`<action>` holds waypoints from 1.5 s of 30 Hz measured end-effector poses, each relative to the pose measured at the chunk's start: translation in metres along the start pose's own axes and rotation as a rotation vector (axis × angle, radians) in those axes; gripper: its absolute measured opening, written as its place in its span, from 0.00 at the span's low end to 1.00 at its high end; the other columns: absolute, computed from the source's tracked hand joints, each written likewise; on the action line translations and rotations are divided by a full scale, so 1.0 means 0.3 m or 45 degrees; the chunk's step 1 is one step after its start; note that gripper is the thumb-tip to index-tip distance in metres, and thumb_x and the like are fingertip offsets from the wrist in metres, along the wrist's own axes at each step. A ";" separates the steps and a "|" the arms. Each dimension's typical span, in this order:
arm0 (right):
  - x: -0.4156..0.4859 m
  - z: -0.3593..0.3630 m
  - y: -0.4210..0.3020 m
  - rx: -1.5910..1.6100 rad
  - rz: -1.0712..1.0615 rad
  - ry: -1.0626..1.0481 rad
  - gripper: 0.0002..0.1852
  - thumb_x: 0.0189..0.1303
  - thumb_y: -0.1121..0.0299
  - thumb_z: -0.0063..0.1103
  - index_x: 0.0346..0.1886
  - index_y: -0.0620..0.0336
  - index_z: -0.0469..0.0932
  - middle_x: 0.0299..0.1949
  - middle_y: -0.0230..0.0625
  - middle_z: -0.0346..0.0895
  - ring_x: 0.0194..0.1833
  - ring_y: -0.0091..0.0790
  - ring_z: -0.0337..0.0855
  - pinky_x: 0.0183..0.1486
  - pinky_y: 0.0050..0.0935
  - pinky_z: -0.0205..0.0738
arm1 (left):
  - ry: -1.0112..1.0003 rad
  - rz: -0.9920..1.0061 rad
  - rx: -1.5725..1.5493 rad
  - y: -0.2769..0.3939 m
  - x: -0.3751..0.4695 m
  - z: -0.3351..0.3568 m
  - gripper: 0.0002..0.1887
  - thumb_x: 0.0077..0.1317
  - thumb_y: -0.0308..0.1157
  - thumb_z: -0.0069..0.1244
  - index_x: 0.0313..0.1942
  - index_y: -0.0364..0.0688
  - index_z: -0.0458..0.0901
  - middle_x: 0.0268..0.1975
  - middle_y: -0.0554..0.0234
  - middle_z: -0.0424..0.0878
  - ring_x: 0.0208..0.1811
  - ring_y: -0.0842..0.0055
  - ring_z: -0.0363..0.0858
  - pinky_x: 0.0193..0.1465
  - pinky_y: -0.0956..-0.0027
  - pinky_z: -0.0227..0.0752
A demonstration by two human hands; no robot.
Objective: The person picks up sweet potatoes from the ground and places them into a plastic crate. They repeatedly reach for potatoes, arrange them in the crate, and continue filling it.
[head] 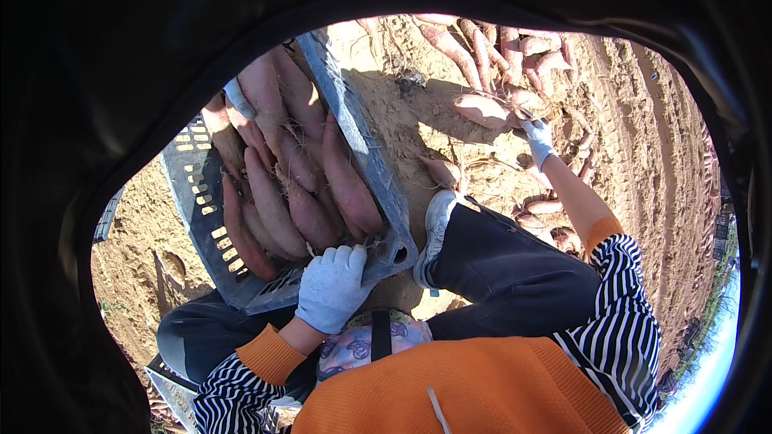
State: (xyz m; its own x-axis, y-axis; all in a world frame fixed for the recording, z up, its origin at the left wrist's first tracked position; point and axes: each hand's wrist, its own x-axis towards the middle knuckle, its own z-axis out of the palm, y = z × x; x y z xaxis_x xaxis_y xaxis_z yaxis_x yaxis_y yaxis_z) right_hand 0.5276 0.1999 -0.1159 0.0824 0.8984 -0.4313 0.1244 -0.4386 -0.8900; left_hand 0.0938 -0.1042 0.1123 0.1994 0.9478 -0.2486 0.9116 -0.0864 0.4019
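My left hand (333,286), in a pale work glove, rests over the near rim of a dark plastic crate (356,114), with its fingers curled over the edge. Inside the crate lie several large sweet potatoes (271,205), reddish and dusted with soil. Out to the right, my gloved right hand (538,138) pinches the stem end of a sweet potato (481,110), whose body points left above its shadow. A heap of sweet potatoes (512,51) lies just beyond that hand, and a smaller one (443,172) sits near my shoe.
Another person's gloved fingers (239,99) touch the sweet potatoes at the crate's far left. My shoe (437,229) stands beside the crate's right corner. More sweet potatoes (543,207) lie on the soil under my right forearm. Part of another crate (172,395) shows at lower left.
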 end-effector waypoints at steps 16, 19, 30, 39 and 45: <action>0.046 -0.070 0.034 0.282 0.219 0.177 0.14 0.71 0.71 0.51 0.57 0.61 0.73 0.51 0.40 0.80 0.49 0.37 0.84 0.52 0.36 0.84 | -0.009 0.011 -0.038 0.001 0.005 -0.004 0.23 0.54 0.38 0.60 0.49 0.39 0.76 0.38 0.58 0.78 0.40 0.61 0.78 0.41 0.58 0.71; 0.054 -0.147 0.009 0.298 0.096 -0.107 0.16 0.70 0.71 0.53 0.59 0.61 0.75 0.52 0.39 0.81 0.50 0.36 0.84 0.54 0.36 0.82 | -0.026 -0.006 -0.050 0.004 0.002 -0.007 0.23 0.54 0.37 0.59 0.49 0.39 0.76 0.38 0.57 0.78 0.40 0.61 0.78 0.41 0.58 0.71; 0.088 -0.090 -0.521 -2.607 0.053 -0.036 0.17 0.60 0.70 0.53 0.49 0.63 0.84 0.52 0.48 0.83 0.54 0.48 0.84 0.55 0.41 0.78 | -0.008 -0.031 -0.064 0.011 -0.013 0.000 0.22 0.55 0.38 0.58 0.49 0.40 0.76 0.41 0.57 0.79 0.41 0.60 0.78 0.41 0.57 0.71; 0.226 0.649 -0.474 -1.810 -0.767 -0.149 0.24 0.60 0.63 0.57 0.59 0.61 0.72 0.57 0.52 0.76 0.60 0.54 0.73 0.63 0.45 0.69 | -0.042 0.007 -0.021 0.002 0.002 -0.020 0.24 0.52 0.40 0.60 0.49 0.40 0.77 0.39 0.59 0.80 0.39 0.63 0.79 0.40 0.59 0.72; 0.210 0.696 -0.452 -1.704 -0.305 -0.223 0.31 0.47 0.55 0.66 0.53 0.66 0.77 0.54 0.57 0.77 0.58 0.53 0.76 0.60 0.44 0.72 | -0.044 0.064 0.005 -0.003 0.004 -0.017 0.25 0.54 0.42 0.60 0.50 0.40 0.77 0.38 0.60 0.79 0.38 0.65 0.78 0.38 0.61 0.71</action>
State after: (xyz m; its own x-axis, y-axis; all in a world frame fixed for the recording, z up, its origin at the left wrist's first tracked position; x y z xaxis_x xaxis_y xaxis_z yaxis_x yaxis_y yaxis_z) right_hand 0.3094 0.3199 -0.0533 -0.1887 0.9012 -0.3902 0.9771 0.1325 -0.1666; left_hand 0.0914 -0.1014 0.1160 0.2572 0.9312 -0.2583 0.9015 -0.1350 0.4112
